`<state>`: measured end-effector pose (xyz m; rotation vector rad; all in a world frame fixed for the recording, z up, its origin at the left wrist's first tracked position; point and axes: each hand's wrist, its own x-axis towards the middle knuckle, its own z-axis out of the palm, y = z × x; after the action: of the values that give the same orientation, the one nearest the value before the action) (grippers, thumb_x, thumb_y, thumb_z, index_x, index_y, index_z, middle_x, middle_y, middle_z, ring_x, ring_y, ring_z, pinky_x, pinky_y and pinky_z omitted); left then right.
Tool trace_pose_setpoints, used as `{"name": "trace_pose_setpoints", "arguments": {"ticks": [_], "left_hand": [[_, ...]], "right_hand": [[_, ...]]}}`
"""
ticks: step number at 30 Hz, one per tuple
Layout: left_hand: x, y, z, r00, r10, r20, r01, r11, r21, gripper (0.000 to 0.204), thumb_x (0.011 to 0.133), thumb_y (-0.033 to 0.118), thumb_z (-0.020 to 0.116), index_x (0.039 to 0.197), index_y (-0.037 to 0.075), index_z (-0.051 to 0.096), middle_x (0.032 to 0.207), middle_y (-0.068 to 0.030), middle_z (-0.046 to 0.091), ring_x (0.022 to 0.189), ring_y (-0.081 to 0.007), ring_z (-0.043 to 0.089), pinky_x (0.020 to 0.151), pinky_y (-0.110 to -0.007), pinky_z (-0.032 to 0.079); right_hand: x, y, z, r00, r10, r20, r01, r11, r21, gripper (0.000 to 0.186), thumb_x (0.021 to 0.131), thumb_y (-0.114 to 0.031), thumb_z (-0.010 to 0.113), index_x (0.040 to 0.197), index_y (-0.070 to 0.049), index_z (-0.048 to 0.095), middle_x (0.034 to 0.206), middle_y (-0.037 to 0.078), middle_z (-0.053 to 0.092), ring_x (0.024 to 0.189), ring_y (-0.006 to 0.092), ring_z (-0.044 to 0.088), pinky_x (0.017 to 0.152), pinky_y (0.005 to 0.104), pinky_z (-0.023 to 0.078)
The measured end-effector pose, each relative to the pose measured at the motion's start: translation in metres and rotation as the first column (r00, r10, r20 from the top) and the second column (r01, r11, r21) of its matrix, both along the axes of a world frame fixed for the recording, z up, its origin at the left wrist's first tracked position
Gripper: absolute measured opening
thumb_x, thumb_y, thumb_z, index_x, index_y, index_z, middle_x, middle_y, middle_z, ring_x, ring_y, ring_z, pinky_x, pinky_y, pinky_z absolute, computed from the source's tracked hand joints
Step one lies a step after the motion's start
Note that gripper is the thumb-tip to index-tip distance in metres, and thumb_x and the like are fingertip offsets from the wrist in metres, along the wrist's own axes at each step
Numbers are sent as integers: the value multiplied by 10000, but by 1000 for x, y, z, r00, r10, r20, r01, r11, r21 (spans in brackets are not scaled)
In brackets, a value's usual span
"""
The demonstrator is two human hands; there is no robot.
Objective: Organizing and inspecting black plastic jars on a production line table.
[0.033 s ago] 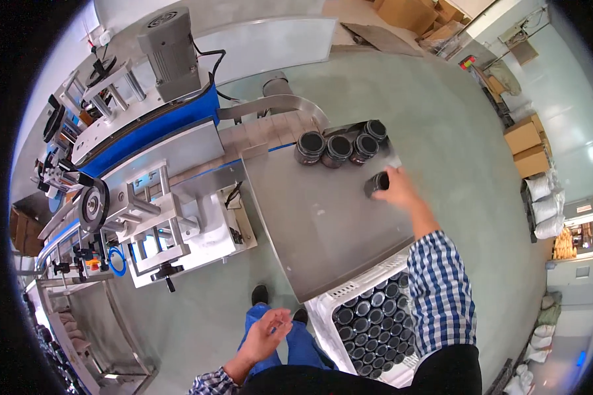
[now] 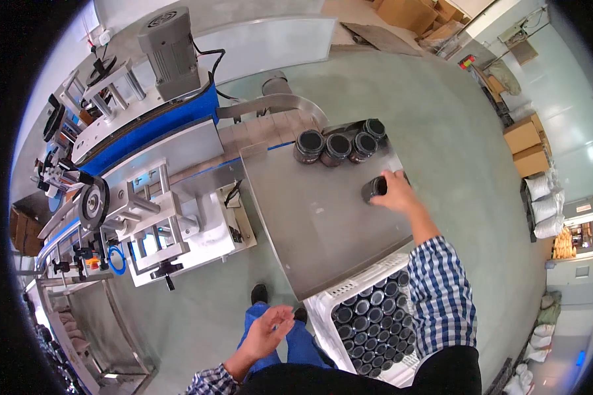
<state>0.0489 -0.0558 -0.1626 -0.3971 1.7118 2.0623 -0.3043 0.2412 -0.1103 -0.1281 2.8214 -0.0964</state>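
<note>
My right hand (image 2: 399, 192) grips a small dark jar (image 2: 374, 189) with a black lid, thumb and fingers about its right side. This jar is over the right part of a flat metal tray table (image 2: 310, 224); whether its base touches the metal I cannot tell. Several similar jars (image 2: 337, 149) stand upright in a row along the table's far edge, beyond my hand. Low in front of my legs hovers my left hand (image 2: 269, 332), its fingers loosely curved and apart, holding nothing.
A white plastic crate (image 2: 321, 322) packed with black-lidded jars (image 2: 378, 316) sits against the table's near edge. To the left stands a machine with a blue belt (image 2: 158, 128), a grey motor (image 2: 170, 56) and a handwheel (image 2: 93, 205). A conveyor (image 2: 267, 131) meets the table's far-left corner.
My right hand and the jar in it have shifted very slightly to the left. My left hand looks nearly unmoved, and the row of jars stands as before.
</note>
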Motion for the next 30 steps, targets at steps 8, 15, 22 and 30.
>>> {"name": "trace_pose_setpoints", "arguments": {"ticks": [8,15,22,30], "left_hand": [[-76,31,80,976,-111,-190,168,933,318,469,926,245,577,1304,19,416,1164,-89,556,1066,-177,550,906,-315,449],[-67,64,141,909,-80,-410,312,780,542,743,869,359,650,1396,-18,286,1311,-92,446,1170,-172,468,966,-327,413],[-29,85,175,821,-22,-571,240,920,309,837,704,126,813,1379,30,329,1280,-72,475,1195,-184,459,1000,-342,379],[-8,92,185,504,-171,-847,102,985,-139,887,627,123,849,1351,23,346,1298,-129,449,1234,-231,432,1047,-370,324]], "right_hand": [[146,-27,116,950,303,-79,-268,656,-706,693,636,-144,772,1250,-83,456,1211,159,457,1117,309,493,939,390,421],[234,-19,196,810,538,-234,-527,492,-693,730,607,-84,795,1253,-66,456,1269,139,437,1177,312,465,951,372,422],[277,3,222,812,510,-283,-540,475,-695,776,622,-77,802,1309,-82,441,1300,125,428,1181,287,471,982,369,405],[304,20,224,806,500,-317,-519,340,-784,758,614,-28,779,1305,-84,473,1316,124,449,1224,282,448,1006,370,388]]}}
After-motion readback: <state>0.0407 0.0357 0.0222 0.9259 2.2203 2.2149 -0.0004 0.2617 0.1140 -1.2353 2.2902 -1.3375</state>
